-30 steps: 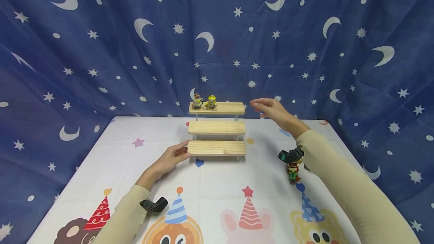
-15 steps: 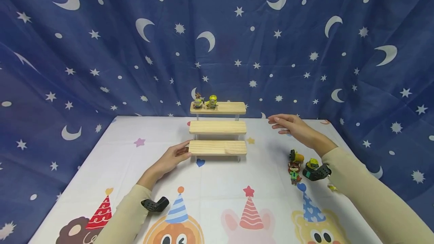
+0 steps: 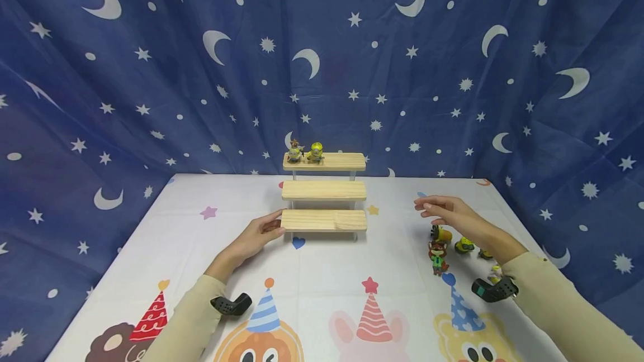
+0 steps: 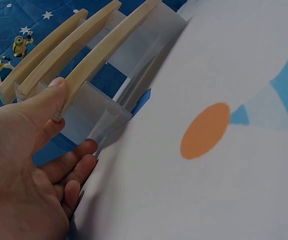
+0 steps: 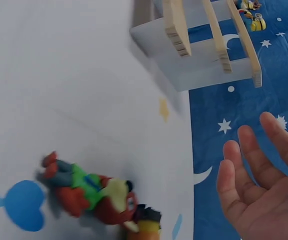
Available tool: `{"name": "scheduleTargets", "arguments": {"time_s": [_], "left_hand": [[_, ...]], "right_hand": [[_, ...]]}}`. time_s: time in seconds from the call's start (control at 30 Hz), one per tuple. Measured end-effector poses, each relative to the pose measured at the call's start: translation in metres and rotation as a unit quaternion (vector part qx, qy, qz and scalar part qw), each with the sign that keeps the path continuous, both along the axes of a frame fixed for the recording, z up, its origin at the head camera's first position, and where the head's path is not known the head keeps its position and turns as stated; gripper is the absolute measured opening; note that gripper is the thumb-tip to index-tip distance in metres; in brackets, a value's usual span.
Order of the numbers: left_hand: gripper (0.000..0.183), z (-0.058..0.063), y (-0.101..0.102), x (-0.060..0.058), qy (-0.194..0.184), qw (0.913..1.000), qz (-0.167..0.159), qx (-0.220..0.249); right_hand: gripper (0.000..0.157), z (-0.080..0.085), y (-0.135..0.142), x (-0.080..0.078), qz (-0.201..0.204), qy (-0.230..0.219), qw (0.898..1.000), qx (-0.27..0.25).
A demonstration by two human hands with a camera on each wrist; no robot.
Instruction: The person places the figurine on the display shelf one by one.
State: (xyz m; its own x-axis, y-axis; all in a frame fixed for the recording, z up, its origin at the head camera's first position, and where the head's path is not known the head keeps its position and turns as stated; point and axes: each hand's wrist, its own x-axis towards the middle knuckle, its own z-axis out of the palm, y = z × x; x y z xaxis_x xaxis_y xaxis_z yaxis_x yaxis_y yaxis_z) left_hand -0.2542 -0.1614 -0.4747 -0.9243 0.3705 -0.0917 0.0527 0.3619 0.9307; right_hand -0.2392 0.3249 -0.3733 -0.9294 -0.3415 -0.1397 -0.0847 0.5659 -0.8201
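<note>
A three-tier display stand (image 3: 324, 190) with pale wooden boards and clear supports stands at the back middle of the table. My left hand (image 3: 257, 236) pinches the left end of its lowest board; in the left wrist view the thumb (image 4: 54, 92) lies on top, with a finger beneath. Two small yellow minion figures, one (image 3: 294, 153) at the left end and another (image 3: 315, 152) beside it, stand on the top board. My right hand (image 3: 455, 215) hovers with relaxed, empty fingers over the right side. Below it lies a fox figure (image 3: 437, 258) in a green shirt.
Several more small figures lie under and beside my right forearm, including an orange-yellow one (image 3: 441, 234) and a yellow one (image 3: 464, 245). A white tablecloth (image 3: 221, 194) with cartoon animals covers the table. Behind hangs a blue curtain (image 3: 342, 71) with moons and stars.
My right hand has drawn away from beside the top board, rightward and down toward the loose figures, uncovering more of them. The left hand keeps its hold on the lowest board.
</note>
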Motion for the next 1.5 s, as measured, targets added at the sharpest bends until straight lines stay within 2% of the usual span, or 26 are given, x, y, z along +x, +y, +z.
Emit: {"name": "scheduleTargets", "arguments": {"time_s": [0.23,0.47,0.7,0.87,1.07,1.23,1.5], "left_hand": [[0.071,-0.001,0.001,-0.001,0.002,1.0,-0.003,-0.002],[0.07,-0.001,0.001,-0.001,0.002,1.0,0.001,-0.001],[0.07,-0.002,0.002,0.0,0.002,1.0,0.005,0.0],[0.07,-0.001,0.003,0.0,0.003,1.0,0.005,-0.004],[0.07,-0.001,0.002,0.0,0.005,0.9999,0.006,-0.008],[0.07,-0.002,0.001,0.0,0.007,1.0,0.002,-0.004],[0.071,-0.002,0.002,0.0,0.005,1.0,0.006,-0.006]], "right_hand": [[0.048,-0.013,0.016,0.022,-0.009,0.027,1.0,0.003],[0.048,-0.026,0.03,0.035,-0.034,0.03,0.999,0.01],[0.048,-0.039,0.032,0.049,-0.052,0.045,0.996,0.058],[0.048,-0.045,0.033,0.053,-0.075,0.035,0.994,0.073],[0.041,-0.047,0.031,0.052,-0.053,0.073,0.991,0.099],[0.041,-0.046,0.029,0.054,-0.052,0.082,0.988,0.118],[0.043,-0.046,0.023,0.058,-0.038,0.053,0.994,0.091]]}}
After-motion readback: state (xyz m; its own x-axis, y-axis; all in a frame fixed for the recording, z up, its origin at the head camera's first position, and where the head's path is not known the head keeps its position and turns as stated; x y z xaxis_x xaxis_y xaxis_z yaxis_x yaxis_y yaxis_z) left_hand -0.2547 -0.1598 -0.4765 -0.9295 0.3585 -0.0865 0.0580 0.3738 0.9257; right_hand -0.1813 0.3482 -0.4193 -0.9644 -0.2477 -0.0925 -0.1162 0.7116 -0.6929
